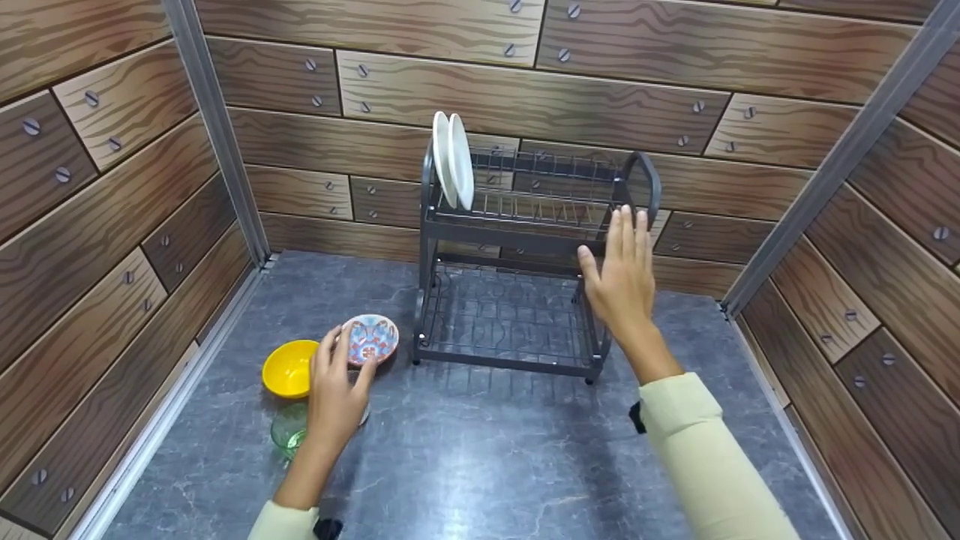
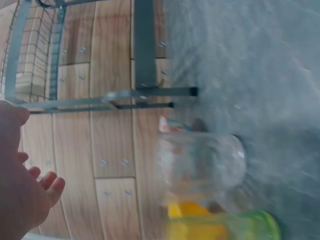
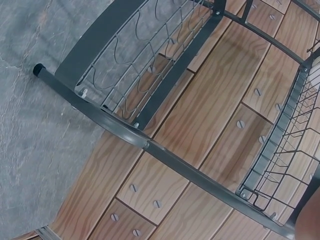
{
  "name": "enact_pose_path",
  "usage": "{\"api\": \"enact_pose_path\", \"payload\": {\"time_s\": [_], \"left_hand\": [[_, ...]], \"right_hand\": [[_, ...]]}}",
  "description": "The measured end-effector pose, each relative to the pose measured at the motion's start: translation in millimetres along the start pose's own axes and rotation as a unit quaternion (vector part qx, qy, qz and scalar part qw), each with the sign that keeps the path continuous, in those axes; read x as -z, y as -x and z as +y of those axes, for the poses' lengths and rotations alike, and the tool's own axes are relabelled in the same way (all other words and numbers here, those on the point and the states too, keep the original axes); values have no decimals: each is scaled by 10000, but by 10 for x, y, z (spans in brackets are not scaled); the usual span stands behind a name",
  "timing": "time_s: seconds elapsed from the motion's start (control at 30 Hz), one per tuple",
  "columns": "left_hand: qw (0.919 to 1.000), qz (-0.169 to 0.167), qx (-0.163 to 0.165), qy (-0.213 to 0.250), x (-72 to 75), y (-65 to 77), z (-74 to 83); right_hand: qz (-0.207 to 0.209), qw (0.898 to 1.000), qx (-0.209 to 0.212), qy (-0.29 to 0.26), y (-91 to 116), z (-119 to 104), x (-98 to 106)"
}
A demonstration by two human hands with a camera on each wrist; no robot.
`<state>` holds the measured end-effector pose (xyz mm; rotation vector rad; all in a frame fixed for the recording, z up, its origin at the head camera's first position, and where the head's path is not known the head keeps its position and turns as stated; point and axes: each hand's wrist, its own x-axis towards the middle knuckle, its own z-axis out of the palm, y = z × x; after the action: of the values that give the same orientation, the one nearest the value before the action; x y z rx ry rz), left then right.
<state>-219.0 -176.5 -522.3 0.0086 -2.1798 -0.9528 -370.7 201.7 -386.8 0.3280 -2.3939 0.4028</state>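
Note:
My left hand (image 1: 335, 394) hovers over the dishes on the left, fingers loosely spread and holding nothing. Just beyond its fingertips is a small patterned bowl (image 1: 375, 337); a yellow bowl (image 1: 286, 371) stands to its left. A green glass (image 1: 287, 429) lies close to the wrist. Mostly hidden under this hand in the head view, a clear glass (image 2: 202, 159) shows blurred in the left wrist view. My right hand (image 1: 624, 289), fingers straight, is at the right side of a black two-tier dish rack (image 1: 510, 365); whether it touches the frame I cannot tell.
Two white plates (image 1: 460, 165) stand upright at the left end of the rack's upper tier. Wood-patterned walls (image 1: 525, 90) close in the back and both sides. The grey marbled floor (image 1: 480, 450) extends in front of the rack.

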Motion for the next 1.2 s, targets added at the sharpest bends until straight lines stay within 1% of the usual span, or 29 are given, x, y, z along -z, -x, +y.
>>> {"api": "enact_pose_path", "payload": {"time_s": [0.2, 0.27, 0.4, 0.53, 0.6, 0.67, 0.73, 0.83, 1.0, 1.1, 1.2], "left_hand": [[9985, -262, 456, -169, 113, 213, -194], [9984, -247, 474, -179, 133, 270, -250], [9986, -65, 382, -360, 197, 377, -368], [9974, 6, 442, -575, 303, 484, -511], [9958, -92, 597, -683, 352, 535, -582], [9930, -288, 813, -804, 397, 577, -637], [9881, -561, 1083, -943, 435, 607, -668], [9772, -1025, 1462, -1152, 468, 625, -690], [9572, -1677, 1837, -1480, 468, 628, -721], [9477, -1918, 1972, -1618, 460, 623, -744], [9415, -2017, 2085, -1714, 451, 620, -769]], "right_hand": [[66, 10000, -2, -51, -4, 3, -21], [67, 10000, -17, -48, -2, 12, -14], [36, 10000, -42, -73, 1, 11, 0], [51, 10000, 2, -77, 4, 0, 1], [60, 10000, 11, -73, 3, 0, -5], [61, 10000, 15, -72, 1, 2, -6], [65, 10000, 8, -70, -2, 4, -3], [71, 10000, -10, -68, -3, 6, 0], [75, 10000, -13, -5, -6, 9, -6], [99, 10000, -6, -4, -5, 4, -6], [82, 9999, -9, -65, -3, -6, -1]]}}
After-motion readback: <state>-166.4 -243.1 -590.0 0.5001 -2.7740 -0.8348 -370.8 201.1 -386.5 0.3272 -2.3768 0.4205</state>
